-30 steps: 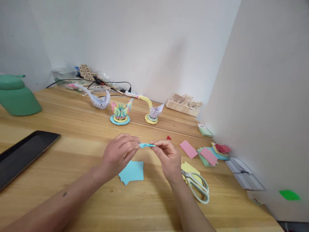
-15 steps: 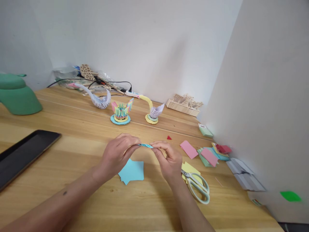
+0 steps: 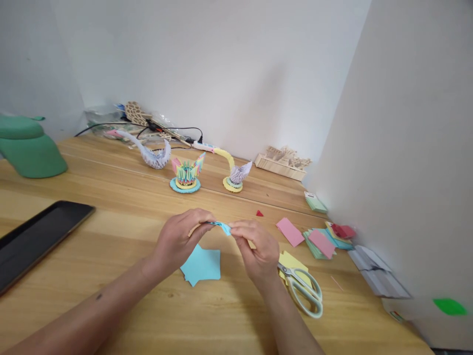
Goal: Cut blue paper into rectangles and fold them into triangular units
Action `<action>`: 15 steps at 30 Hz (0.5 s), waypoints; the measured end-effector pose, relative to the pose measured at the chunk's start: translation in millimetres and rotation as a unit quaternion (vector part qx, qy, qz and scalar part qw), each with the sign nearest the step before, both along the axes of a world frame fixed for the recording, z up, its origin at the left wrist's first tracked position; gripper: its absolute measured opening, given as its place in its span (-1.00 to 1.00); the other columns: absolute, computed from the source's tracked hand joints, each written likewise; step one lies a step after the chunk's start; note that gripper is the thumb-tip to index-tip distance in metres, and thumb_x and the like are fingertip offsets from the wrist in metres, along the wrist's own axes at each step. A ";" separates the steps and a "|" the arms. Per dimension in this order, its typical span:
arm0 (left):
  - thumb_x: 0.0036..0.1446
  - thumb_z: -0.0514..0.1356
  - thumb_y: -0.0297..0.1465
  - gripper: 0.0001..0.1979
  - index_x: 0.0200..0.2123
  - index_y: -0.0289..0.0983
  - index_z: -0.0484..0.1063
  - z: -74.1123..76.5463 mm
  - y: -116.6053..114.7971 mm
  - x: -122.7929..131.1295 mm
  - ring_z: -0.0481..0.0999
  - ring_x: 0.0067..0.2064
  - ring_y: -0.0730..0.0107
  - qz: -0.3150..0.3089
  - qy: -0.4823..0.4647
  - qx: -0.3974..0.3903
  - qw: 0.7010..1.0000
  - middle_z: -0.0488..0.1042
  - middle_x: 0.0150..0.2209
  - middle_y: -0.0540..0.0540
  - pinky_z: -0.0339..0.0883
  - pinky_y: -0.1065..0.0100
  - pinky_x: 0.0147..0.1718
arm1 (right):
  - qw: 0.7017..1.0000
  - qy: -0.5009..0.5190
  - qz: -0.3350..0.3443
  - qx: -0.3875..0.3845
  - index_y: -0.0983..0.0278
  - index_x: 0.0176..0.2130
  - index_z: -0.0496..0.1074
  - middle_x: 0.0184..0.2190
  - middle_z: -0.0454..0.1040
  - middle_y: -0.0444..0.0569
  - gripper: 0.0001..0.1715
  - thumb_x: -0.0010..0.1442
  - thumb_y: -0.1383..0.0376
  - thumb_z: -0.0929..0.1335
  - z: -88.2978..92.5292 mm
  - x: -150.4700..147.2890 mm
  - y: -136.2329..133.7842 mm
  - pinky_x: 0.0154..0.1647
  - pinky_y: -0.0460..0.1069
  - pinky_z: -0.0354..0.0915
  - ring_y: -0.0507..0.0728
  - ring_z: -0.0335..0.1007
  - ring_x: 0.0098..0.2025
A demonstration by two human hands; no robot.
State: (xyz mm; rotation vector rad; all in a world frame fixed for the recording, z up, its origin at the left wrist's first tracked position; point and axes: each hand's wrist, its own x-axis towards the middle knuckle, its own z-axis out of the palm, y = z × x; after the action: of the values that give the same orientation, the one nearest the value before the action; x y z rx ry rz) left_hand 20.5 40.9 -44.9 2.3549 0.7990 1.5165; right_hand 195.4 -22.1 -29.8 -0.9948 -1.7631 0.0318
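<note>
A small folded piece of blue paper [image 3: 223,227] is held up over the table between both hands. My left hand [image 3: 185,234] pinches its left end between thumb and fingers. At the other end, my right hand [image 3: 256,245] grips it the same way, and part of the paper is hidden by the fingertips. Below lies a pile of blue paper squares [image 3: 202,265], fanned at different angles. Scissors [image 3: 303,288] with pale handles rest on yellow paper [image 3: 295,265] just right of my right wrist.
Paper swans [image 3: 155,157] and a multicoloured paper model [image 3: 186,175] stand farther back. Pink paper [image 3: 290,231] and other coloured stacks lie right, near a small red folded piece [image 3: 259,213]. A dark tablet [image 3: 44,239] and a green container [image 3: 33,148] are left.
The blue paper has tilted and twisted, its right end now lower and showing more of its face. Both hands keep their pinch with small finger shifts. The view has moved slightly.
</note>
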 end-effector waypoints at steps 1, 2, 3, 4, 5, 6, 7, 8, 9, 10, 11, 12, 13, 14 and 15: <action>0.17 0.12 -0.38 -0.90 -0.33 -0.24 0.42 0.5 -0.3 -0.1 0.55 -0.37 0.41 0.000 0.002 -0.009 1.000 0.57 -0.39 -0.02 0.39 0.42 -0.39 | 1.000 -0.001 0.001 0.005 0.12 -0.24 0.47 -0.27 0.57 -0.08 -0.71 0.14 0.48 0.29 -0.2 0.4 -0.1 -0.19 0.05 0.37 0.12 0.49 -0.21; 0.17 0.12 -0.38 -0.90 -0.34 -0.24 0.42 1.0 -0.6 -0.1 0.55 -0.38 0.41 -0.001 0.004 -0.016 1.000 0.57 -0.40 -0.02 0.38 0.43 -0.41 | 1.000 -0.002 0.003 0.009 0.12 -0.23 0.47 -0.27 0.57 -0.08 -0.69 0.14 0.49 0.29 -0.3 0.7 -0.2 -0.19 0.05 0.36 0.11 0.49 -0.21; 0.17 0.11 -0.37 -0.89 -0.34 -0.24 0.42 1.3 -0.8 -0.2 0.55 -0.39 0.42 -0.003 0.007 -0.023 1.000 0.57 -0.40 -0.02 0.38 0.43 -0.43 | 1.000 -0.003 0.006 0.012 0.12 -0.23 0.46 -0.27 0.57 -0.08 -0.68 0.13 0.50 0.29 -0.3 1.0 -0.1 -0.19 0.05 0.36 0.11 0.49 -0.21; 0.17 0.11 -0.37 -0.89 -0.34 -0.24 0.42 1.5 -0.8 -0.2 0.55 -0.40 0.42 -0.005 0.009 -0.026 1.000 0.57 -0.40 -0.02 0.38 0.44 -0.43 | 1.000 -0.003 0.008 0.011 0.12 -0.22 0.46 -0.27 0.57 -0.08 -0.68 0.13 0.51 0.29 -0.3 1.3 0.1 -0.19 0.05 0.36 0.10 0.49 -0.21; 0.18 0.11 -0.37 -0.89 -0.34 -0.24 0.42 1.6 -0.7 -0.3 0.55 -0.39 0.41 -0.007 0.012 -0.028 1.000 0.57 -0.40 -0.02 0.38 0.43 -0.43 | 1.000 0.000 0.011 0.006 0.11 -0.22 0.46 -0.27 0.57 -0.08 -0.68 0.14 0.50 0.29 -0.2 1.5 0.3 -0.20 0.04 0.36 0.10 0.49 -0.22; 0.18 0.11 -0.37 -0.88 -0.35 -0.24 0.42 1.5 -0.4 -0.2 0.55 -0.38 0.41 -0.009 0.014 -0.026 1.000 0.57 -0.40 -0.02 0.38 0.43 -0.43 | 1.000 0.006 0.013 0.000 0.11 -0.23 0.47 -0.27 0.57 -0.09 -0.69 0.14 0.50 0.29 -0.1 1.6 0.6 -0.20 0.05 0.36 0.11 0.49 -0.22; 0.18 0.10 -0.38 -0.88 -0.35 -0.23 0.43 1.3 -0.1 -0.1 0.55 -0.37 0.40 -0.012 0.017 -0.022 1.000 0.57 -0.39 -0.02 0.38 0.42 -0.42 | 1.000 0.013 0.015 -0.008 0.11 -0.24 0.47 -0.28 0.57 -0.09 -0.70 0.15 0.48 0.29 0.0 1.5 0.9 -0.21 0.05 0.36 0.11 0.49 -0.22; 0.18 0.10 -0.38 -0.87 -0.35 -0.23 0.43 1.0 0.3 0.0 0.55 -0.36 0.40 -0.016 0.020 -0.015 1.000 0.57 -0.39 -0.02 0.38 0.42 -0.40 | 1.000 0.020 0.014 -0.018 0.11 -0.24 0.47 -0.29 0.57 -0.09 -0.71 0.15 0.47 0.29 0.1 1.4 1.2 -0.21 0.05 0.36 0.12 0.49 -0.23; 0.18 0.09 -0.39 -0.87 -0.35 -0.23 0.43 0.7 0.7 0.1 0.55 -0.35 0.39 -0.020 0.021 -0.007 1.000 0.57 -0.38 -0.02 0.39 0.41 -0.38 | 0.999 0.026 0.011 -0.029 0.11 -0.25 0.48 -0.31 0.57 -0.09 -0.72 0.15 0.46 0.29 0.2 1.0 1.5 -0.22 0.05 0.36 0.12 0.49 -0.24; 0.18 0.09 -0.40 -0.87 -0.35 -0.22 0.44 0.4 0.9 0.3 0.55 -0.34 0.39 -0.026 0.022 0.004 0.999 0.57 -0.38 -0.02 0.39 0.41 -0.36 | 0.999 0.032 0.003 -0.040 0.12 -0.26 0.48 -0.32 0.57 -0.09 -0.74 0.15 0.45 0.30 0.3 0.6 1.7 -0.22 0.04 0.36 0.11 0.49 -0.25; 0.18 0.09 -0.40 -0.87 -0.34 -0.22 0.44 0.1 1.1 0.4 0.55 -0.33 0.39 -0.029 0.022 0.016 0.999 0.57 -0.38 -0.02 0.40 0.40 -0.34 | 0.998 0.037 -0.008 -0.052 0.12 -0.26 0.49 -0.33 0.57 -0.10 -0.75 0.15 0.44 0.31 0.2 0.0 1.9 -0.22 0.03 0.36 0.11 0.49 -0.27; 0.18 0.09 -0.40 -0.87 -0.34 -0.23 0.44 -0.2 1.2 0.5 0.55 -0.32 0.39 -0.030 0.022 0.027 0.999 0.57 -0.37 -0.03 0.40 0.40 -0.33 | 0.997 0.043 -0.021 -0.062 0.12 -0.27 0.49 -0.34 0.57 -0.10 -0.77 0.14 0.43 0.32 0.0 -0.7 1.9 -0.23 0.02 0.36 0.11 0.49 -0.28; 0.18 0.09 -0.40 -0.87 -0.33 -0.23 0.44 -0.4 1.1 0.5 0.55 -0.32 0.39 -0.029 0.023 0.034 0.999 0.57 -0.37 -0.03 0.40 0.41 -0.32 | 0.996 0.049 -0.033 -0.071 0.12 -0.27 0.49 -0.34 0.57 -0.11 -0.79 0.13 0.42 0.33 -0.3 -1.5 2.0 -0.22 0.01 0.36 0.10 0.49 -0.28; 0.18 0.10 -0.40 -0.87 -0.33 -0.24 0.44 -0.6 1.1 0.5 0.55 -0.31 0.39 -0.024 0.025 0.040 0.999 0.57 -0.36 -0.03 0.40 0.41 -0.32 | 0.995 0.054 -0.044 -0.076 0.12 -0.27 0.49 -0.34 0.57 -0.11 -0.80 0.13 0.41 0.34 -0.7 -2.3 1.9 -0.23 0.00 0.36 0.10 0.50 -0.28; 0.19 0.09 -0.40 -0.87 -0.33 -0.24 0.44 -0.8 1.0 0.5 0.55 -0.32 0.39 -0.017 0.028 0.042 0.999 0.57 -0.36 -0.03 0.40 0.41 -0.33 | 0.994 0.057 -0.053 -0.080 0.12 -0.27 0.50 -0.34 0.57 -0.12 -0.81 0.12 0.40 0.35 -1.2 -3.1 1.8 -0.23 -0.01 0.36 0.10 0.50 -0.28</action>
State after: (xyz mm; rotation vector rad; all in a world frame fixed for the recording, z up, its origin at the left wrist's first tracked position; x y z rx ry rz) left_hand 21.0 41.9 -45.7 2.4680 0.7176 1.5036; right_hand 192.3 -20.2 -31.0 -1.1778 -1.6203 0.1632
